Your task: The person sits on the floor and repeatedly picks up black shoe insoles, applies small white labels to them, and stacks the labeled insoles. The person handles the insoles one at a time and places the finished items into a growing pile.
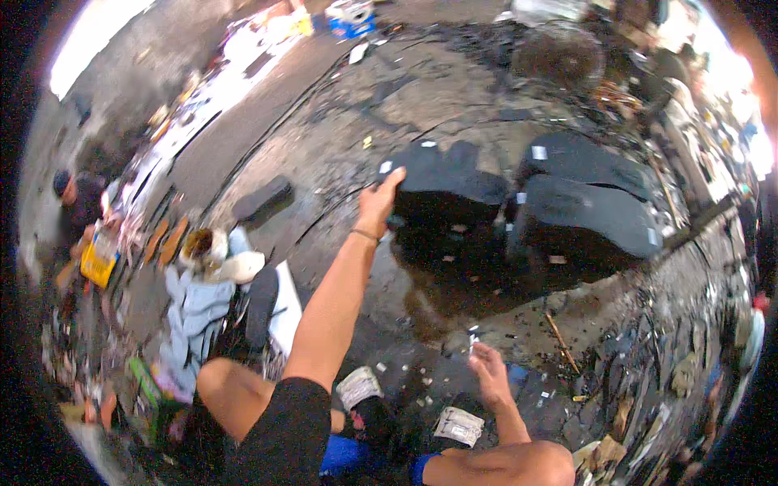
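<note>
Black, flat sheet pieces (442, 182) lay stacked on the wet floor (340, 154), the left hand (379, 202) pinching one's near edge, while the right hand (486, 364) held a small white scrap (473, 337).

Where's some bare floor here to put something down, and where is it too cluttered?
Bare concrete lies between the small dark block and the left hand, and beyond the black seat cushions toward the round dark disc. It is crowded around the right hand with paper scraps, and along the scrap-piled right edge.
</note>
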`<act>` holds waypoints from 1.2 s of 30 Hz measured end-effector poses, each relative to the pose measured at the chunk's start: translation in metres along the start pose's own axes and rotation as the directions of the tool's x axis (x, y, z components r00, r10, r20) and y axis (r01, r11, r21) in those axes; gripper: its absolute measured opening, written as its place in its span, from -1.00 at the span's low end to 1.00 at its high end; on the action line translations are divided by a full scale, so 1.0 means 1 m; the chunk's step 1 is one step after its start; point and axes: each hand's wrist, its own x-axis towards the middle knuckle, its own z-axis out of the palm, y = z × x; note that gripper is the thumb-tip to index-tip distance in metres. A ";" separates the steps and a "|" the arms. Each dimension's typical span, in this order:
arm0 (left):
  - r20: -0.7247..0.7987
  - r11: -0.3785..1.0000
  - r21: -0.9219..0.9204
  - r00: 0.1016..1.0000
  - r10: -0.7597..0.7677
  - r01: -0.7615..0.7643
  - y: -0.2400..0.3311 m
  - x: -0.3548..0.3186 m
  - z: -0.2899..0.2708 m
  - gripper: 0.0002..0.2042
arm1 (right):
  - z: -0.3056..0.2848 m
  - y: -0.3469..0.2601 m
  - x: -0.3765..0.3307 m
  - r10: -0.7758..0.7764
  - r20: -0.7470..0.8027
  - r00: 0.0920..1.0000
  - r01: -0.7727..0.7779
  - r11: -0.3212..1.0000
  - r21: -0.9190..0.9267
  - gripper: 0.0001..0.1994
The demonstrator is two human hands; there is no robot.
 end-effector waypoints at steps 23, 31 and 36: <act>-0.512 0.695 -0.657 0.849 -0.129 -0.291 -0.045 0.051 -0.353 -0.77 | -0.056 0.029 -0.006 0.153 -0.131 0.979 -0.179 0.962 -0.209 -0.66; -0.906 0.955 -0.284 0.350 -0.239 -0.082 -0.028 0.192 -0.377 -0.15 | -0.073 0.019 -0.026 0.190 -0.238 0.952 -0.281 0.851 -0.443 -0.68; -0.819 0.936 -0.345 0.508 -0.266 -0.067 -0.052 0.237 -0.421 -0.02 | -0.072 0.034 -0.029 0.324 -0.385 0.864 -0.486 0.738 -0.469 -0.66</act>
